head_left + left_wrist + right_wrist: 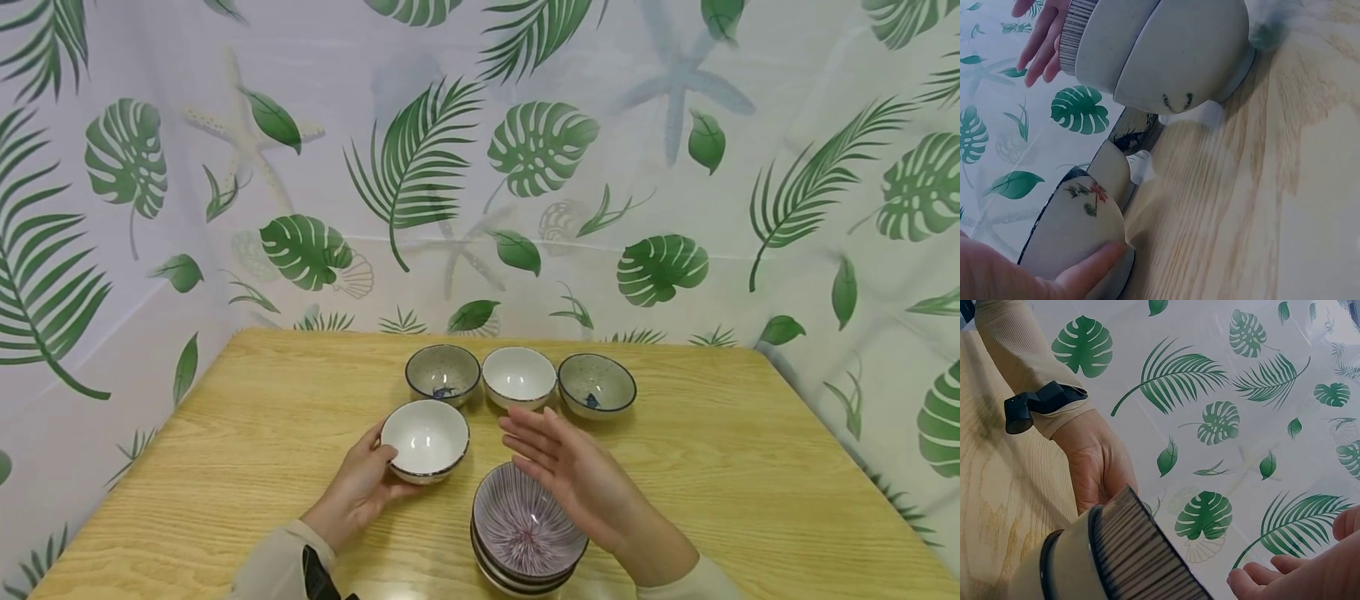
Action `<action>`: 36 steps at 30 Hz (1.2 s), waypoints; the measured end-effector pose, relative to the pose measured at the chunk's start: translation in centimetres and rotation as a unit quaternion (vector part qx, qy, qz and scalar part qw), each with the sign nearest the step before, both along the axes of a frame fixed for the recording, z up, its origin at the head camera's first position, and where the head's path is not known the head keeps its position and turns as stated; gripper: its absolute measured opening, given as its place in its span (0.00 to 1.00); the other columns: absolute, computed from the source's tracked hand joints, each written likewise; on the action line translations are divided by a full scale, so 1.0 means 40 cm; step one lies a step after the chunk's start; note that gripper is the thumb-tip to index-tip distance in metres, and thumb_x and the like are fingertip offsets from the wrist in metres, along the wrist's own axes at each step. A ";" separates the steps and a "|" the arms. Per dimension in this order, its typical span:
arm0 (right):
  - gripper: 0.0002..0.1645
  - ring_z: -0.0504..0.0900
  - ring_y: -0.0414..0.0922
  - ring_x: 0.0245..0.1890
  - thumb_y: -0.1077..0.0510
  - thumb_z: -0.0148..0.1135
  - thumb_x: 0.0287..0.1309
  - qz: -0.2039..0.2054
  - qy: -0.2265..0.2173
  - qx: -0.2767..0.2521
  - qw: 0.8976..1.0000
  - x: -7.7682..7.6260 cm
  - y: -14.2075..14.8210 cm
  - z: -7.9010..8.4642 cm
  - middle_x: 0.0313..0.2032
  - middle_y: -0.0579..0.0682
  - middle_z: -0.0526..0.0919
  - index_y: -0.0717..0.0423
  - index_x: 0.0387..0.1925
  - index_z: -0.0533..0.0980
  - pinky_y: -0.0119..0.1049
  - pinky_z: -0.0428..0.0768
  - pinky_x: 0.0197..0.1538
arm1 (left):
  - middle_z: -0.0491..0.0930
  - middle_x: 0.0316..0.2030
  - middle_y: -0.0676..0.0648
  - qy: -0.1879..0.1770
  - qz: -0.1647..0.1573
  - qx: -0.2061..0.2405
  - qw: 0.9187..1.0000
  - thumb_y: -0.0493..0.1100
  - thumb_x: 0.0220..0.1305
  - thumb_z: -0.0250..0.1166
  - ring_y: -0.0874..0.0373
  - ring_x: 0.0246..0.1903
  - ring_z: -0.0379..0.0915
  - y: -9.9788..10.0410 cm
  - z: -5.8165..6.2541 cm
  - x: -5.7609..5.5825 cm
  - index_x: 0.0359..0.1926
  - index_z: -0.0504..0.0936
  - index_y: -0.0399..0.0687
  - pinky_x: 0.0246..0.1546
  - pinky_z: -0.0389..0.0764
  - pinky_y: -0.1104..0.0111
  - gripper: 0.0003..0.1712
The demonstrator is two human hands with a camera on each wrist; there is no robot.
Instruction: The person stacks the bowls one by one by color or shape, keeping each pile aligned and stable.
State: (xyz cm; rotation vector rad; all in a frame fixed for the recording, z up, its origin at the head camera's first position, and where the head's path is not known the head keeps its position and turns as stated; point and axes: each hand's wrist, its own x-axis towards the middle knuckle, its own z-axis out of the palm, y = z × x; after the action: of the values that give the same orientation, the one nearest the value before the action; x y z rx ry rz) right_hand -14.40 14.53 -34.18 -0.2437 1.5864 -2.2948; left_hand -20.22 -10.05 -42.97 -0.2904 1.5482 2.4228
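Stacked purple-streaked round ceramic bowls (528, 523) could totally topple if the right hand (581, 479), straight-fingered and empty, bumps them; left hand (358, 492) grips a white-lined round ceramic bowl (425, 437), stack's ten o'clock.

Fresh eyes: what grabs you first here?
The green-leaf backdrop behind the table. Then the stack of bowls, purple-streaked on top, bottom centre of the head view, by the right hand. Left of that, the left hand grips a white-lined bowl.
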 end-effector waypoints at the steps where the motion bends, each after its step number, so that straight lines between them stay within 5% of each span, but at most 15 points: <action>1: 0.39 0.63 0.53 0.62 0.44 0.40 0.71 0.000 -0.002 0.000 1.000 0.000 0.000 0.000 0.64 0.64 0.61 0.71 0.67 0.53 0.42 0.60 0.63 | 0.38 0.67 0.28 -0.002 0.003 0.001 1.000 0.26 0.64 0.36 0.28 0.61 0.45 0.001 0.000 0.001 0.73 0.39 0.40 0.45 0.67 0.38 0.37; 14: 0.39 0.65 0.53 0.61 0.44 0.40 0.71 -0.007 -0.007 -0.009 1.000 0.002 -0.001 -0.012 0.63 0.64 0.63 0.73 0.66 0.52 0.42 0.61 0.62 | 0.50 0.64 0.28 0.036 0.005 0.001 0.999 0.28 0.62 0.41 0.36 0.55 0.60 0.011 0.028 0.026 0.72 0.46 0.40 0.39 0.77 0.52 0.37; 27: 0.29 0.69 0.56 0.57 0.51 0.43 0.71 -0.070 -0.024 -0.051 0.996 0.005 -0.006 -0.024 0.59 0.62 0.66 0.71 0.62 0.60 0.44 0.65 0.60 | 0.55 0.63 0.35 0.102 -0.025 -0.002 0.994 0.29 0.59 0.43 0.41 0.54 0.65 0.028 0.087 0.056 0.70 0.52 0.41 0.40 0.77 0.50 0.36; 36: 0.29 0.65 0.60 0.59 0.54 0.41 0.72 -0.092 -0.031 -0.054 0.994 0.007 -0.013 -0.027 0.61 0.65 0.63 0.70 0.65 0.55 0.44 0.66 0.59 | 0.58 0.62 0.35 0.118 -0.031 0.015 0.992 0.29 0.59 0.45 0.44 0.51 0.69 0.049 0.126 0.082 0.69 0.55 0.43 0.39 0.77 0.49 0.35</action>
State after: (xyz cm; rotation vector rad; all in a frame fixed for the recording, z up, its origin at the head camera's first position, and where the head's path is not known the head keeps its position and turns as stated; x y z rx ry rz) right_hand -14.13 14.01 -35.27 -0.0533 1.5126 -2.5045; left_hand -16.93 -8.07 -37.94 0.0527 1.5849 2.5034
